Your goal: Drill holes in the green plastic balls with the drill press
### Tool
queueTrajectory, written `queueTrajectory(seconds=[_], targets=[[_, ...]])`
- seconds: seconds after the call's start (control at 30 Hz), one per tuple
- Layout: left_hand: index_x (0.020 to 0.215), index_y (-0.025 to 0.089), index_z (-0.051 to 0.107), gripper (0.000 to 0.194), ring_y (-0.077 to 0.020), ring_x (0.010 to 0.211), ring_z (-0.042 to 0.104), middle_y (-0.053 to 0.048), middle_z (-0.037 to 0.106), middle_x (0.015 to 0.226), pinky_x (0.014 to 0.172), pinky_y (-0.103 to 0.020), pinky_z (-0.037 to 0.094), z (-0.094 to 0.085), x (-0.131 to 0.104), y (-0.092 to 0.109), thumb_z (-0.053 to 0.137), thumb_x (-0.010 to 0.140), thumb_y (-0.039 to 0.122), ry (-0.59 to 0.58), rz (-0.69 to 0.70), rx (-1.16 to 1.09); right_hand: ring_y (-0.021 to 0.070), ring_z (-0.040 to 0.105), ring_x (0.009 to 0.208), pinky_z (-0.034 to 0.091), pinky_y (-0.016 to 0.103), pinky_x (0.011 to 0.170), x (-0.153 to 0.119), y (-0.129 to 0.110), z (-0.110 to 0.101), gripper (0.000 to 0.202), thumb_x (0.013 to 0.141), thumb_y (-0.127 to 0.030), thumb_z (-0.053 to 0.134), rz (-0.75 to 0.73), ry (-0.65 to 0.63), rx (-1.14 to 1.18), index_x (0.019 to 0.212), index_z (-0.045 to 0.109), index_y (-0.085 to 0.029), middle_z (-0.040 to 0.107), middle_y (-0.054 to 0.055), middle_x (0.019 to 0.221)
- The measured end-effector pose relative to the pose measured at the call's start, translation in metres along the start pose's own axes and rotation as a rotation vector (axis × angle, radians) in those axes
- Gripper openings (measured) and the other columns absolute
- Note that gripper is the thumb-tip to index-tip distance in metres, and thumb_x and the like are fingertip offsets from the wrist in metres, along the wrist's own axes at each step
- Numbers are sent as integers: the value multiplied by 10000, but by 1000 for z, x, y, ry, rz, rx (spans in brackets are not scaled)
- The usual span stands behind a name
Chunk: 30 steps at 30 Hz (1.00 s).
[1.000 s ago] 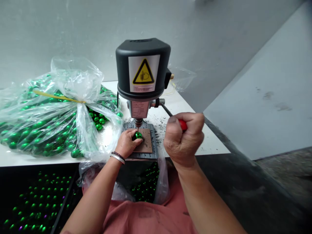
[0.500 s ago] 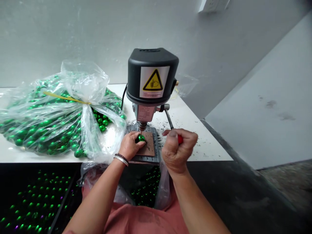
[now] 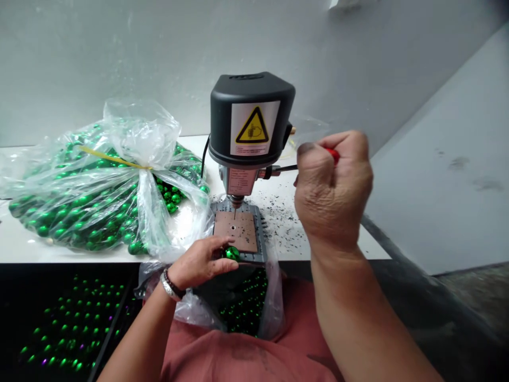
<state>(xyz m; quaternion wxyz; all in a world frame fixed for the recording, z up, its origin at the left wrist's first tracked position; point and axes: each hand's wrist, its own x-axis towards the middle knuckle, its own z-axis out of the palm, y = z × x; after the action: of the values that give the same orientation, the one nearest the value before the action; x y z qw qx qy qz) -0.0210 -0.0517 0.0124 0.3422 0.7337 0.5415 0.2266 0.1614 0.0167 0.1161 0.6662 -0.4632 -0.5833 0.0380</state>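
Observation:
A shiny green ball (image 3: pixel 231 253) is between the thumb and fingertips of my left hand (image 3: pixel 201 262), at the front edge of the drill press base (image 3: pixel 260 241). Above the base, the bit (image 3: pixel 235 213) stands clear of the brown board (image 3: pixel 246 225), which has a small hole in it. My right hand (image 3: pixel 334 191) is closed around the red knob (image 3: pixel 333 154) of the feed lever (image 3: pixel 287 168), raised to the right of the black drill press head (image 3: pixel 220 124).
A tied clear bag (image 3: pixel 147 148) full of green balls lies at left on the white table (image 3: pixel 318 228). Dark shavings litter the tabletop right of the base. An open plastic bag (image 3: pixel 274 297) with green balls hangs below the front edge. More green balls (image 3: pixel 75 318) lie lower left.
My right hand has gone up and right, swinging the lever up, and the bit has risen. My left hand has drawn the green ball off the board toward me.

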Motion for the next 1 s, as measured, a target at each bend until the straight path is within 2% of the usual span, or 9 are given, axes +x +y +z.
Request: queueTrajectory(seconds=[0.1, 0.2, 0.3, 0.4, 0.53, 0.73, 0.83, 0.9, 1.0], targets=[[1177, 175, 587, 495, -194, 937, 606, -81, 660, 1086, 832, -297, 473, -15, 4, -9, 553, 772, 456, 186, -55, -4, 41, 402, 453, 332, 207, 477, -5, 2, -1, 116, 801, -298, 483, 13, -12, 4, 744, 447, -204, 424, -78, 539], [1134, 141, 609, 397, -222, 1078, 563, -109, 635, 1148, 955, -340, 413, -35, 32, -34, 440, 848, 360, 525, -227, 116, 40, 398, 465, 337, 212, 484, -6, 1, -2, 133, 807, -323, 476, 13, -27, -1, 749, 446, -206, 434, -74, 564], [1200, 74, 539, 408, -256, 1194, 476, -167, 563, 1237, 1026, -382, 340, -56, 63, -65, 414, 829, 191, 671, -409, 399, 39, 411, 482, 352, 215, 491, -5, 1, -3, 159, 809, -350, 467, 3, -45, -11, 760, 450, -201, 453, -68, 594], [1243, 72, 483, 451, -270, 1208, 456, -194, 522, 1255, 1004, -376, 356, -68, 81, -89, 407, 805, 148, 585, -519, 554, 38, 414, 486, 363, 215, 492, -5, 2, -4, 152, 805, -345, 475, -19, -52, -10, 759, 450, -201, 452, -68, 596], [1248, 53, 456, 477, -352, 1109, 520, -265, 504, 1210, 892, -458, 411, -65, 86, -106, 390, 783, 137, 529, -620, 561, 35, 408, 478, 369, 202, 481, -6, 3, -4, 127, 797, -312, 493, -39, -37, 21, 751, 446, -203, 436, -73, 574], [1203, 135, 483, 458, -299, 1071, 548, -179, 594, 1104, 893, -393, 411, -55, 78, -100, 487, 747, 179, 451, -591, 533, 43, 413, 502, 371, 193, 475, -8, 3, -3, 100, 788, -270, 495, -52, -9, 43, 740, 433, -208, 461, -59, 605], [1145, 147, 501, 438, -242, 933, 593, -129, 622, 1017, 807, -348, 448, -53, 61, -77, 554, 739, 300, 519, -545, 280, 49, 408, 524, 373, 194, 486, -9, 3, -3, 110, 784, -292, 497, -56, -9, 49, 738, 439, -211, 456, -54, 614], [1077, 151, 507, 436, -170, 749, 595, -86, 622, 941, 669, -293, 466, -49, 45, -58, 565, 731, 411, 528, -452, -252, 48, 390, 525, 368, 193, 492, -9, 3, -3, 122, 785, -310, 493, -56, -7, 51, 737, 442, -211, 436, -57, 612], [923, 168, 534, 374, -84, 628, 536, -58, 610, 952, 581, -230, 442, -38, 27, -33, 619, 692, 450, 364, -350, -918, 47, 376, 531, 361, 195, 504, -10, 4, -4, 128, 790, -320, 483, -50, -11, 46, 735, 437, -214, 419, -58, 620]])
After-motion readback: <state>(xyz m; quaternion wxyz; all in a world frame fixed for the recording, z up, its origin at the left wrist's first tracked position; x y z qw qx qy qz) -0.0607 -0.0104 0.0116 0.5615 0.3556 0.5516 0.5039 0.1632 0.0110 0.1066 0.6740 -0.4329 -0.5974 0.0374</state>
